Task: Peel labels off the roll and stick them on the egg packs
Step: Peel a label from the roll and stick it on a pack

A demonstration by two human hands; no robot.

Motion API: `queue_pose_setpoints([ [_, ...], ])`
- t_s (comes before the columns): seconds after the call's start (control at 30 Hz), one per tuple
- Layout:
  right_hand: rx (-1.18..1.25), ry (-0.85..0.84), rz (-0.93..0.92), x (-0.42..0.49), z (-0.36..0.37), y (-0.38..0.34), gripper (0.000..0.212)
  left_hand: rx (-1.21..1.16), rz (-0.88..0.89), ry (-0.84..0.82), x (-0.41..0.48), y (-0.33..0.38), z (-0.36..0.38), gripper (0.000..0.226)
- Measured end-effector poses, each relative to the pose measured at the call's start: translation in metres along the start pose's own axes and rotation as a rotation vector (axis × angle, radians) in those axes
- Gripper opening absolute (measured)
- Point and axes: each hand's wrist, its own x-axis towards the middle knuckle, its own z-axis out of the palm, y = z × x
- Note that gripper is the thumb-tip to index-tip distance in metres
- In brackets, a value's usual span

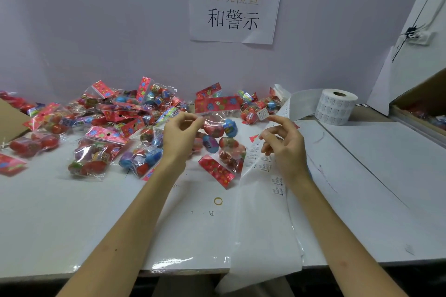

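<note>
My left hand (182,132) pinches the top edge of a clear egg pack (218,116) with a red flowered header, lifted above the table. My right hand (282,142) hovers just right of it, thumb and forefinger pinched on a small white label (263,113). The label roll (335,106) stands at the back right, and its backing strip (265,176) runs under my right hand and over the table's front edge. Another egg pack (224,161) lies flat below the held one.
Several egg packs (103,128) are heaped across the left and middle back of the white table (72,212). A yellow ring (218,201) lies near the front. A cardboard box (424,113) stands at the right and another box edge (9,118) at the left.
</note>
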Motion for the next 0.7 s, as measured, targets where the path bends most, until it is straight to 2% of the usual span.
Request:
queue_pose_setpoints([
  [0.2, 0.036, -0.076, 0.064, 0.0, 0.003, 0.002, 0.063, -0.218, -0.124, -0.108, -0.006, 0.005, 0.009, 0.003],
  [0.4, 0.158, -0.154, 0.142, 0.0, 0.005, 0.005, 0.052, -0.355, -0.218, -0.246, -0.011, 0.003, 0.017, 0.011],
  [0.5, 0.199, -0.13, 0.144, -0.001, 0.005, 0.004, 0.053, -0.281, -0.278, -0.382, -0.016, 0.001, 0.021, 0.048],
  [0.57, 0.191, -0.127, 0.134, -0.002, 0.005, 0.003, 0.053, -0.268, -0.331, -0.495, -0.02, 0.0, 0.023, 0.061],
  [0.63, 0.158, -0.136, 0.121, -0.002, 0.004, 0.002, 0.054, -0.29, -0.339, -0.55, -0.023, 0.001, 0.026, 0.055],
  [0.7, 0.149, -0.141, 0.121, -0.003, 0.004, 0.002, 0.055, -0.303, -0.318, -0.512, -0.023, -0.001, 0.027, 0.041],
])
